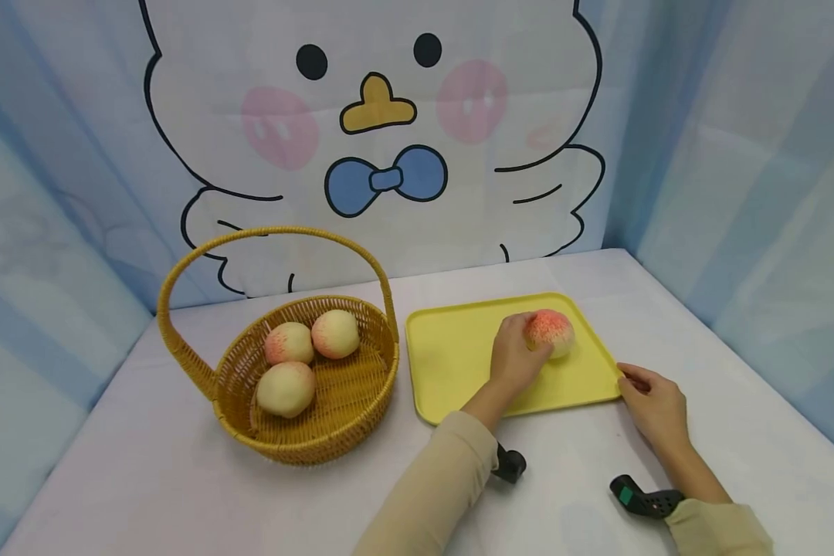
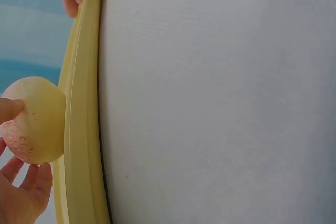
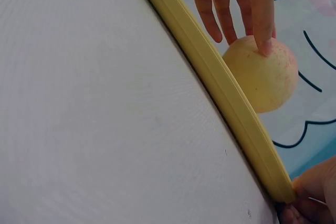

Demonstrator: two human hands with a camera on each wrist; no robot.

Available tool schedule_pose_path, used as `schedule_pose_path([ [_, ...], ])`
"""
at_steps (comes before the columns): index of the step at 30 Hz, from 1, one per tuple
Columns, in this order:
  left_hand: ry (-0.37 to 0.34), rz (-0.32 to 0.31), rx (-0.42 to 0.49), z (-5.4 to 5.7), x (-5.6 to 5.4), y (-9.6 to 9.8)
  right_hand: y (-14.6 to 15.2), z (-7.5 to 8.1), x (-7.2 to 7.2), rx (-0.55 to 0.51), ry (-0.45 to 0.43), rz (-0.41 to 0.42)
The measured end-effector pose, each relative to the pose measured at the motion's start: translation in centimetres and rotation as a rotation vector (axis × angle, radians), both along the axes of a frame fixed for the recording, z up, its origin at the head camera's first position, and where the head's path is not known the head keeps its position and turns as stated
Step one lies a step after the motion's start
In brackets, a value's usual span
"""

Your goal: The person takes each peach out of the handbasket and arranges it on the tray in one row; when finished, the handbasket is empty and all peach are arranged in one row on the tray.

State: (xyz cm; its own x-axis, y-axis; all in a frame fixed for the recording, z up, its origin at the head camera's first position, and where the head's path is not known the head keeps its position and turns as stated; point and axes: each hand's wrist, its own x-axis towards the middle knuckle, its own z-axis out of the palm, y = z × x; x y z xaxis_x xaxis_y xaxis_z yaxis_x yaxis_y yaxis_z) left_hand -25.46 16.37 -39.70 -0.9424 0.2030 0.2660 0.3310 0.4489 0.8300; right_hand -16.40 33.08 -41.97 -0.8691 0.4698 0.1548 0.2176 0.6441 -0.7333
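My left hand (image 1: pixel 516 357) reaches over the yellow tray (image 1: pixel 448 359) and holds a peach (image 1: pixel 554 333) near the tray's right end. In the left wrist view, thumb and fingertips touch opposite sides of that pale, red-speckled peach (image 2: pixel 42 119). My right hand (image 1: pixel 659 408) pinches the tray's near right corner between thumb and fingers. The right wrist view shows this grip on the tray rim (image 3: pixel 231 95) from close by, with the fingers below the rim partly hidden.
Left of the tray stands a round wicker basket (image 1: pixel 306 448) with a tall arched handle. Several peaches (image 1: pixel 286 389) lie inside it. Both rest on a white-covered table (image 1: pixel 201 494), with a cartoon-printed cloth (image 1: pixel 382 239) behind and blue-white curtains (image 1: pixel 757 193) at the sides.
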Motion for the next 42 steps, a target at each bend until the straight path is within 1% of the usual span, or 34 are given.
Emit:
schedule_pose_path([
  [5,-0.053,0.04,0.013,0.2,0.0,0.3,-0.1,0.1,-0.1,-0.004,-0.015,0.004],
  [8,-0.073,0.046,0.017,0.2,0.0,0.4,-0.2,0.1,-0.1,-0.009,-0.024,0.003],
  [11,-0.076,0.04,0.026,0.2,0.0,0.6,-0.1,0.1,-0.1,-0.007,-0.017,0.001],
  [17,-0.073,0.028,0.013,0.4,-0.1,1.2,0.0,0.2,0.0,0.003,-0.001,-0.002],
  [23,-0.078,0.014,0.037,0.4,-0.2,1.7,0.0,0.1,0.1,0.001,-0.005,0.003],
  [27,-0.104,0.022,0.06,0.4,-0.3,2.1,0.0,0.0,0.0,-0.002,-0.021,-0.008],
  [33,-0.14,0.038,0.114,0.5,-0.6,2.3,-0.3,0.0,-0.2,-0.011,-0.016,-0.015],
  [38,-0.186,0.018,0.144,0.6,-0.7,2.4,-0.3,-0.1,-0.1,-0.014,-0.003,-0.009],
  [42,-0.223,0.008,0.141,0.6,-0.7,2.6,-0.2,0.0,0.0,-0.005,0.009,-0.003],
])
